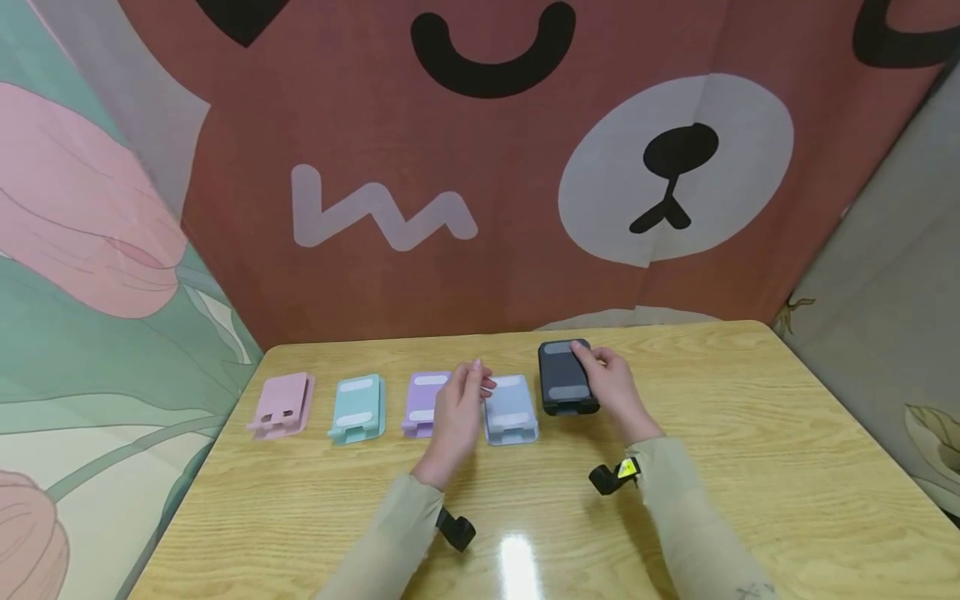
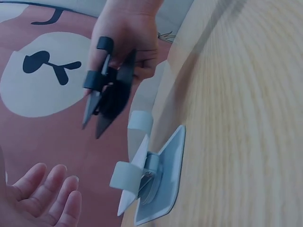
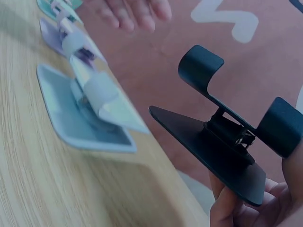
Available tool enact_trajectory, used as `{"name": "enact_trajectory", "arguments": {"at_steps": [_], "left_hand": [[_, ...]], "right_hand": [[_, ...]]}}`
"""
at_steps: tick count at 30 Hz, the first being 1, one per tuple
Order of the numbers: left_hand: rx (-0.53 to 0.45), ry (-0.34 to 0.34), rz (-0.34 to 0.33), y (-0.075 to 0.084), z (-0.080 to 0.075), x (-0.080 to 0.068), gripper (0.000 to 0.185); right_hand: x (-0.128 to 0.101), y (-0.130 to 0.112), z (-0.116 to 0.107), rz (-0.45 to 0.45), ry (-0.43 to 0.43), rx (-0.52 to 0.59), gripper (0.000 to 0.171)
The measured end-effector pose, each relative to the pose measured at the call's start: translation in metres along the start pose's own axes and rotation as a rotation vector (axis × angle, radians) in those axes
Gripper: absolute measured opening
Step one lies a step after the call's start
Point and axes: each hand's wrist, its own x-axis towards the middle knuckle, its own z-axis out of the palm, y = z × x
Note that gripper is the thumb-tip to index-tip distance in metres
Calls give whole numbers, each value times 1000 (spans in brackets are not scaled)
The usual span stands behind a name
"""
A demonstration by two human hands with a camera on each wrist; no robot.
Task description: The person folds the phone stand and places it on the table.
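My right hand (image 1: pixel 618 396) grips a black folding phone stand (image 1: pixel 566 375) by its right edge, thumb on the top plate and fingers under the base. The right wrist view has this black stand (image 3: pixel 189 132) side on, partly opened at its hinge and raised above the table. My left hand (image 1: pixel 457 412) holds nothing and hovers with loose fingers between a purple phone stand (image 1: pixel 426 398), which it partly covers, and a light blue phone stand (image 1: pixel 512 408). From the left wrist, the light blue stand (image 2: pixel 173 165) rests on its base with its plate tilted up.
Farther left on the wooden table (image 1: pixel 555 500) stand a teal phone stand (image 1: pixel 356 408) and a pink one (image 1: pixel 281 402), in one row with the others. A cloth with a printed bear (image 1: pixel 420 292) hangs behind the table's back edge.
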Motion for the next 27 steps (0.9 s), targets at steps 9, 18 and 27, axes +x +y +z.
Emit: {"name": "enact_trajectory", "arguments": {"at_steps": [9, 18, 27], "left_hand": [[39, -1, 28, 6, -9, 4, 44], [150, -3, 33, 14, -20, 10, 39], [220, -21, -1, 16, -28, 16, 43]], "right_hand": [[8, 10, -7, 8, -22, -114, 61], [12, 20, -6, -58, -68, -280, 53], [17, 27, -5, -44, -91, -328, 53]]}}
